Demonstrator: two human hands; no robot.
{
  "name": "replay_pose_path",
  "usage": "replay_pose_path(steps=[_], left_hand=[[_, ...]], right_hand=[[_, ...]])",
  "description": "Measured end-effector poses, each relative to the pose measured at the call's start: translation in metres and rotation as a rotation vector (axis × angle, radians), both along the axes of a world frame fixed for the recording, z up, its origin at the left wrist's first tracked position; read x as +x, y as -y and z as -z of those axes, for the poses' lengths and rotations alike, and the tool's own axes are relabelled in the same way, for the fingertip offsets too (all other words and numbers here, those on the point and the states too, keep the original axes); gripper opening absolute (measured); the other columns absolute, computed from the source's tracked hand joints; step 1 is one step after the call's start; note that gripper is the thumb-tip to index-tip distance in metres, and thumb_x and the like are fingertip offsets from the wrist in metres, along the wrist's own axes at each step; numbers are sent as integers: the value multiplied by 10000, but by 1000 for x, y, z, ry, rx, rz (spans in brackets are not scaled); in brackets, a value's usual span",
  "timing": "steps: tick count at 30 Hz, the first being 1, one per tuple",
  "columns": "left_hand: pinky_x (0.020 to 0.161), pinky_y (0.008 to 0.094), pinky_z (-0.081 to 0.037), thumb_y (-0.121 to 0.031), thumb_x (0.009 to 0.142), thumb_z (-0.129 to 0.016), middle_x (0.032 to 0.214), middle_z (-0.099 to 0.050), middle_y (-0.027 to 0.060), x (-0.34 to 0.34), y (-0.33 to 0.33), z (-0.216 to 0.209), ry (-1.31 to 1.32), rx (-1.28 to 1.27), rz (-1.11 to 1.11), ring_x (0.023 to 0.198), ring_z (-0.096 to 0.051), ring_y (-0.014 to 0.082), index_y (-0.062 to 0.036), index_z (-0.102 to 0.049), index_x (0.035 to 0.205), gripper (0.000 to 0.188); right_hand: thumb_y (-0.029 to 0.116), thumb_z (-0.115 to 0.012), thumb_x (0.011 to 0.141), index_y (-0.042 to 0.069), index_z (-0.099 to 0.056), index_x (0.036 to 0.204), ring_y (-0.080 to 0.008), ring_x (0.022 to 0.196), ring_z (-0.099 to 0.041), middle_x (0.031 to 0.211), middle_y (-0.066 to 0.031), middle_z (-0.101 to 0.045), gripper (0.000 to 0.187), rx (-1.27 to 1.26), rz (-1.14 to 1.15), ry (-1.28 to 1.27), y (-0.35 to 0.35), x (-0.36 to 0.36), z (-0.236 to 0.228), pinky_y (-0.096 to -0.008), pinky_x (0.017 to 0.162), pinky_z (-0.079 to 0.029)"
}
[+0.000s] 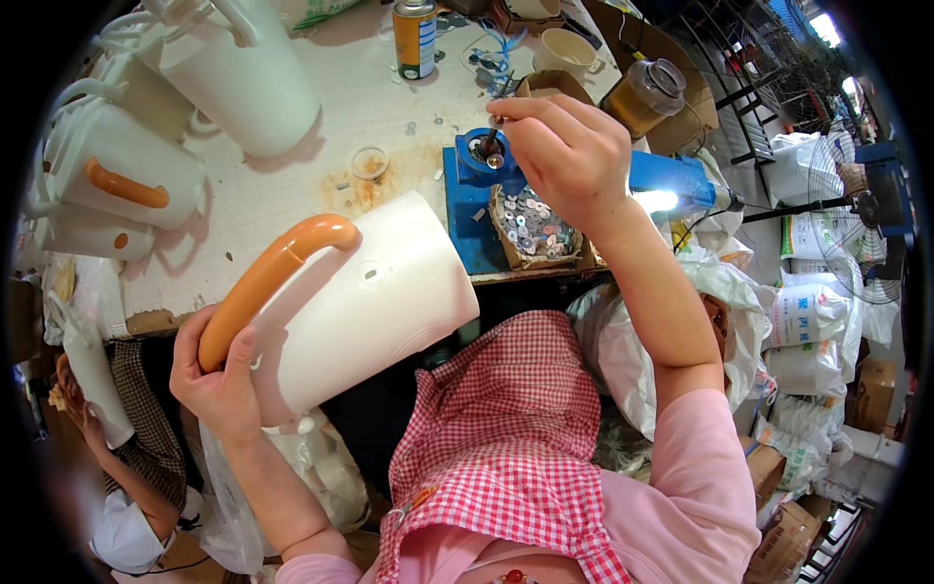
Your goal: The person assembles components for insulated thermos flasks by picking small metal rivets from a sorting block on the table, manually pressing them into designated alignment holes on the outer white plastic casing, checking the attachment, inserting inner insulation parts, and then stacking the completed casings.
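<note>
My left hand (pixel 219 375) is wrapped round the lower end of an orange curved handle (pixel 258 282) on a white plastic watering can (pixel 389 302). The can lies tilted above my lap, with a small hole in its side. Raised over a blue metal fixture (pixel 472 165), my right hand (pixel 569 151) has thumb and forefinger pinched together. At its fingertips is a small dark piece with a shiny end, too small to name. Just below that hand, a cut-down cardboard box (pixel 535 229) holds many flat metal washers.
White watering cans (pixel 243 78) crowd the table's left side, one with an orange handle. A spray can (pixel 414 39), a cup (pixel 567 54) and a jar of amber liquid (pixel 644 97) stand at the back. A lit lamp (pixel 658 200) is at right; a co-worker (pixel 131 496) sits at left.
</note>
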State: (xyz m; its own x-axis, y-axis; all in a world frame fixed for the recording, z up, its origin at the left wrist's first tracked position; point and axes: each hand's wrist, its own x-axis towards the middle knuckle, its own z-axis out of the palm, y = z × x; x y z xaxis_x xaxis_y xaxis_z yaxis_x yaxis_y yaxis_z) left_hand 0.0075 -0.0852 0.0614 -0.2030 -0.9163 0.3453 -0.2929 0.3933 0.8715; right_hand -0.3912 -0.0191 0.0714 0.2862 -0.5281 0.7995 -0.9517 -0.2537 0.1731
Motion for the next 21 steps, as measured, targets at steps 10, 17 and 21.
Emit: replay_pose_path(steps=[10, 17, 21], left_hand=[[835, 254, -509, -42, 770, -855, 983, -684, 41, -16, 21, -47, 10, -164, -79, 896, -627, 127, 38, -677, 1048, 339], [764, 222, -525, -21, 767, -870, 948, -703, 35, -140, 52, -70, -158, -347, 75, 829, -644, 100, 20, -709, 1044, 323], [748, 217, -520, -62, 764, -887, 912, -701, 23, -166, 54, -57, -161, -249, 108, 808, -638, 86, 6, -716, 1021, 317]], right_hand=[[305, -629, 1008, -23, -562, 1288, -118, 995, -619, 1076, -49, -693, 436, 891, -619, 1606, -49, 80, 21, -294, 898, -507], [234, -656, 1004, -41, -601, 1284, -127, 1063, -616, 1169, -69, -692, 397, 422, -625, 1767, -50, 54, 26, -306, 956, -491], [260, -661, 1002, -43, -601, 1287, -145, 1074, -620, 1187, -86, -687, 420, 354, -580, 1774, -53, 35, 32, -315, 963, -487]])
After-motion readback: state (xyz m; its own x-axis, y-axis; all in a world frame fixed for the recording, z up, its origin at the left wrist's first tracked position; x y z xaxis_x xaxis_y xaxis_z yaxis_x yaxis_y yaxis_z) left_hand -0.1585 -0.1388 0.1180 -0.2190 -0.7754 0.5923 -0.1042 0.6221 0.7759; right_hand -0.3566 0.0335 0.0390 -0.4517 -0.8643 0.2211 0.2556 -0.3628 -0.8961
